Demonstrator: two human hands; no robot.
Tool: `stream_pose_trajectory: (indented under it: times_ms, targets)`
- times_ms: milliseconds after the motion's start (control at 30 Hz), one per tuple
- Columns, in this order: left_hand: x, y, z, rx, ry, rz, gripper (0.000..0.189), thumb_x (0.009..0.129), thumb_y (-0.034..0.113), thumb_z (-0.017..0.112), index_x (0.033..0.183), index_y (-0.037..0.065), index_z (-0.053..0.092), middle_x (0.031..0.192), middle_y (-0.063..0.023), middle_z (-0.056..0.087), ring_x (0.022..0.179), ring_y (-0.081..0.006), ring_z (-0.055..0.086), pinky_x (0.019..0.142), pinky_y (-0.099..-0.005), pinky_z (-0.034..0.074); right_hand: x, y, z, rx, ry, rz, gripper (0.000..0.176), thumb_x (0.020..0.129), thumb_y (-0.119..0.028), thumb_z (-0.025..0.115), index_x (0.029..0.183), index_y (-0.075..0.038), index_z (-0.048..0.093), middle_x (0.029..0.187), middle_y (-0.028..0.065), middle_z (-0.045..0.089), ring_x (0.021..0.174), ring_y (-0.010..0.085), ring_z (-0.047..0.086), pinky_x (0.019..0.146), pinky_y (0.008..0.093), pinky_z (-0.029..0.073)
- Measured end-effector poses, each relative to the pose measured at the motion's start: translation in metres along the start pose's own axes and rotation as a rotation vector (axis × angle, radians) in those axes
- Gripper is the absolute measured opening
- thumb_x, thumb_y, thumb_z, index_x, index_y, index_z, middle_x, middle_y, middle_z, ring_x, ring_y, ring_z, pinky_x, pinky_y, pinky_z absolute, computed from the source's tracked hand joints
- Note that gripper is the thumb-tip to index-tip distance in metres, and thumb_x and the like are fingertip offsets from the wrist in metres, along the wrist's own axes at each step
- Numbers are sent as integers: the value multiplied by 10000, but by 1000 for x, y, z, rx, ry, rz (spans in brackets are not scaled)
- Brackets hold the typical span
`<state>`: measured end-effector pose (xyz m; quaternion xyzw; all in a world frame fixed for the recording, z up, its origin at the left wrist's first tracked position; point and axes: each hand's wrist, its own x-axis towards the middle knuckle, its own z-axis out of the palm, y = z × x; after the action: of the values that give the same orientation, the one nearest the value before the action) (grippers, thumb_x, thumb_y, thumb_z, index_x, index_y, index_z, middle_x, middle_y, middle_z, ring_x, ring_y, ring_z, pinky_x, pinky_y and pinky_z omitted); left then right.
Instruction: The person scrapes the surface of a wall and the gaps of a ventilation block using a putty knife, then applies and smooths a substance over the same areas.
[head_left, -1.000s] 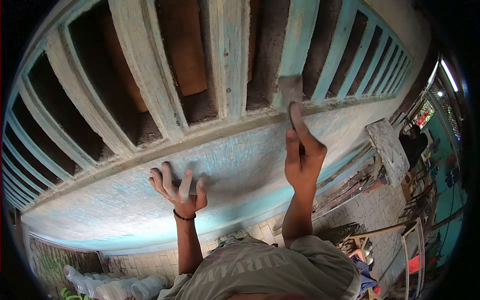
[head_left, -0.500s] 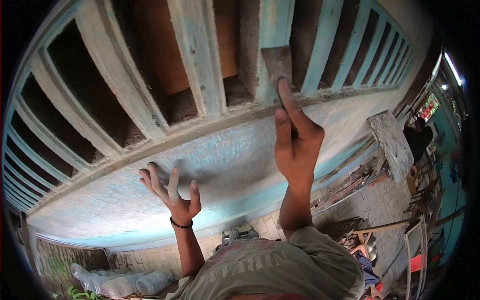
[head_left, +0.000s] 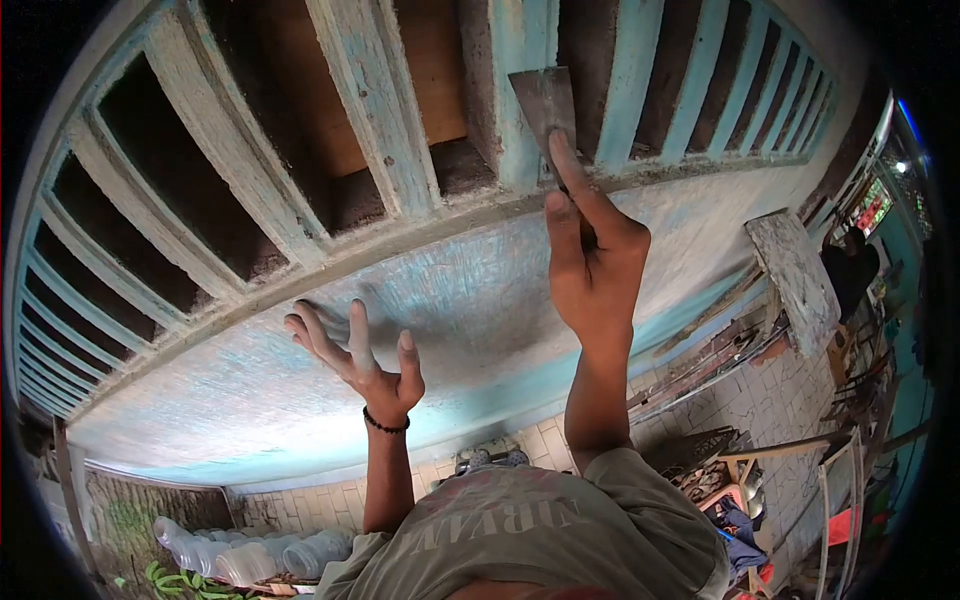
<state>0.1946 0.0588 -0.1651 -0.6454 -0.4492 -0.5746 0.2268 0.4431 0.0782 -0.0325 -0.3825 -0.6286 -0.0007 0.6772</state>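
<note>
A flat metal scraper (head_left: 545,100) is in my right hand (head_left: 597,270), its wide blade up against a blue slat (head_left: 520,120) near the slat's foot. My index finger lies along the blade and the thumb is beside it; the handle is hidden in the palm. My left hand (head_left: 365,360), with a dark bead bracelet at the wrist, is spread by the scuffed blue and white wall (head_left: 450,300) below the slats. Whether its fingertips touch the wall is hard to tell. Between wall and slats runs a dusty ledge (head_left: 375,232).
Clear plastic containers (head_left: 245,560) stand at the lower left beside plants. A worn board (head_left: 795,280) leans at the right, with a person in dark clothing (head_left: 850,272) behind it. Wooden frames (head_left: 840,500) and piled cloth (head_left: 738,545) are at the lower right.
My right hand and the scraper have moved slightly up along the slat. My left hand sits a little further right in view. The camera view has shifted slightly.
</note>
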Motion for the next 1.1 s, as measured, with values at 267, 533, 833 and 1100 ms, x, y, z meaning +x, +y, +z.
stream_pose_trajectory:
  times_ms: [267, 533, 833, 1100]
  targets:
    - [-11, -2, -2, 72, -102, -40, 682, 997, 442, 641, 1623, 208, 507, 1774, -300, 92, 1629, -551, 3, 1239, -782, 10, -47, 11, -5, 3, -29, 98, 507, 974, 27, 636, 1470, -69, 674, 753, 121, 672, 590, 85, 448, 560, 263, 414]
    - [-8, 2, -4, 108, -139, -68, 697, 981, 435, 666, 1616, 187, 519, 1771, -309, 90, 1627, -558, 4, 1242, -776, 28, -10, 9, -11, -26, -58, 55, 465, 1061, -87, 635, 1526, -60, 618, 642, -52, 494, 556, 29, 387, 543, 208, 335]
    - [-5, 9, -9, 105, -162, -95, 706, 932, 362, 715, 1594, 177, 553, 1744, -359, 122, 1610, -600, 19, 1234, -778, 65, -28, 15, -10, 288, -76, 201, 487, 1050, -87, 680, 1530, -60, 608, 650, -6, 609, 508, 21, 477, 522, 223, 444]
    - [5, 21, -21, 68, -212, -92, 714, 909, 307, 749, 1584, 159, 567, 1751, -352, 104, 1612, -598, 20, 1243, -763, 68, -40, 14, -5, 192, -18, 161, 496, 998, 8, 669, 1490, -54, 652, 657, -59, 479, 585, 16, 317, 544, 223, 263]
